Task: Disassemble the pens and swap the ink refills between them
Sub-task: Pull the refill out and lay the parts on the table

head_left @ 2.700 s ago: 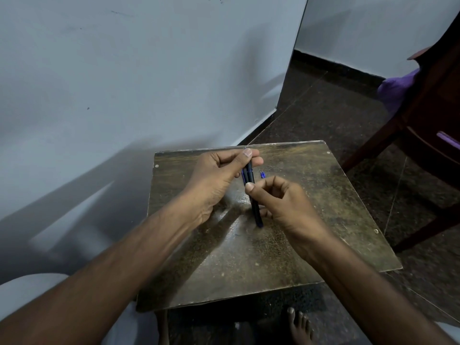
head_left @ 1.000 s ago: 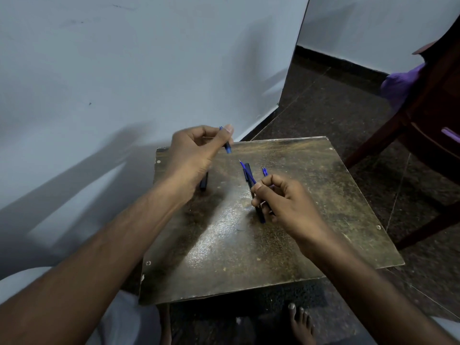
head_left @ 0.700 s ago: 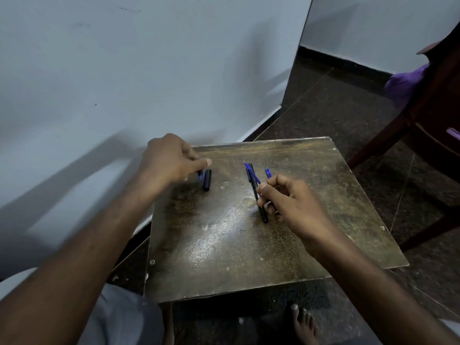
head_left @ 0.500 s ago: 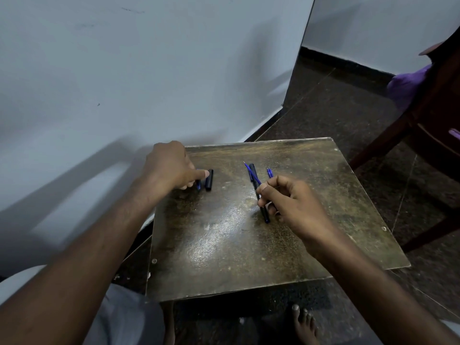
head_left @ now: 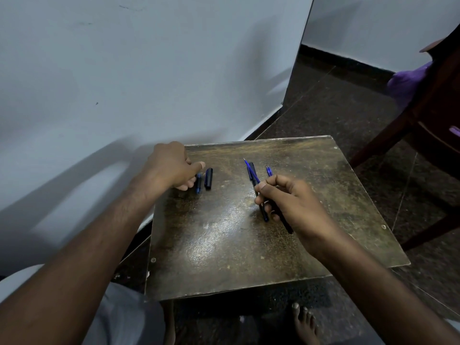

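Observation:
My right hand [head_left: 296, 205] is closed around a bundle of pen parts above the small brown table [head_left: 224, 250]. A black barrel [head_left: 252, 170] and a thin blue refill [head_left: 249, 166] stick out past my fingers, pointing away from me. A second blue tip [head_left: 268, 171] shows beside them, and dark ends poke out below my palm. My left hand [head_left: 171, 168] rests curled at the table's far left, fingertips against a short blue pen piece [head_left: 198, 187]. A black cap [head_left: 208, 179] lies loose just right of it.
A white wall runs close along the left and far side of the table. A dark wooden chair [head_left: 433, 115] with a purple cloth [head_left: 405, 82] stands at the right. My bare foot [head_left: 305, 322] is on the dark floor under the table's near edge.
My left hand pulled the cap and a blue piece off the pens, carried them left and set them down on the table. My right hand kept its grip on the rest.

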`<state>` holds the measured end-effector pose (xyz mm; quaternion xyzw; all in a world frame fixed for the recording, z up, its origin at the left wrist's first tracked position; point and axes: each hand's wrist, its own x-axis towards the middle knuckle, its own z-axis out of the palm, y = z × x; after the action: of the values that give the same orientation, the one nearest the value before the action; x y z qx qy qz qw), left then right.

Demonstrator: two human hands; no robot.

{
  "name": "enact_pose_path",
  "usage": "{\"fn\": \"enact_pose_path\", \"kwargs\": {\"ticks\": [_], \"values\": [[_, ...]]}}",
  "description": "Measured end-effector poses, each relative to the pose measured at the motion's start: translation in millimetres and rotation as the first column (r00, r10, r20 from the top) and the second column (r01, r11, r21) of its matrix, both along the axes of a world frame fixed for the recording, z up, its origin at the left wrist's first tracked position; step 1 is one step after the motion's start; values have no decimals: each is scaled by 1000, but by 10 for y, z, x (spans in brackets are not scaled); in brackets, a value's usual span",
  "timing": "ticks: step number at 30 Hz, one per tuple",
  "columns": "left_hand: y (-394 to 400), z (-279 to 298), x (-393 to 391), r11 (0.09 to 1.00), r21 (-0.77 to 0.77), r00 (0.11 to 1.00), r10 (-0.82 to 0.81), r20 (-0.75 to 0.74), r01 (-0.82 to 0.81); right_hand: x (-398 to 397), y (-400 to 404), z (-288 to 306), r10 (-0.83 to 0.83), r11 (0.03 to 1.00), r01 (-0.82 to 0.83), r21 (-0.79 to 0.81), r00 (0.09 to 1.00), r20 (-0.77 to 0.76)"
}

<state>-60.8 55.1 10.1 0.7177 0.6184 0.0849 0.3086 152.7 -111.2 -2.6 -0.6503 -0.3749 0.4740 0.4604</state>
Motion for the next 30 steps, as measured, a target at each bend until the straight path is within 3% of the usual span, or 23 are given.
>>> {"fn": "enact_pose_path", "kwargs": {"ticks": [3,5,7,10,15,18,23,27,30], "values": [[-57,27,45,941,337,999,-32,-5,32,-33,25,18,-41,999,38,-20,974,-221],[-194,106,143,910,410,984,-126,127,64,-48,46,36,-71,997,66,-26,949,-307],[-365,109,279,958,240,921,-229,313,157,-60,59,54,-83,996,83,-11,943,-322],[-575,35,460,976,-10,814,-176,553,218,-80,67,62,-84,996,91,9,949,-304],[-587,-41,534,987,-90,690,-27,723,134,-60,40,32,-46,998,55,25,963,-265],[-455,-13,467,995,-94,613,61,788,21,10,21,28,-22,1000,23,5,991,-129],[-241,27,381,991,-53,622,118,774,-122,143,2,6,-105,994,104,16,973,204],[-374,2,482,991,-110,734,21,679,74,131,24,15,-69,995,60,75,991,115],[-545,-17,622,981,-142,731,-2,683,136,71,26,36,1,998,-2,69,1000,25]]}}
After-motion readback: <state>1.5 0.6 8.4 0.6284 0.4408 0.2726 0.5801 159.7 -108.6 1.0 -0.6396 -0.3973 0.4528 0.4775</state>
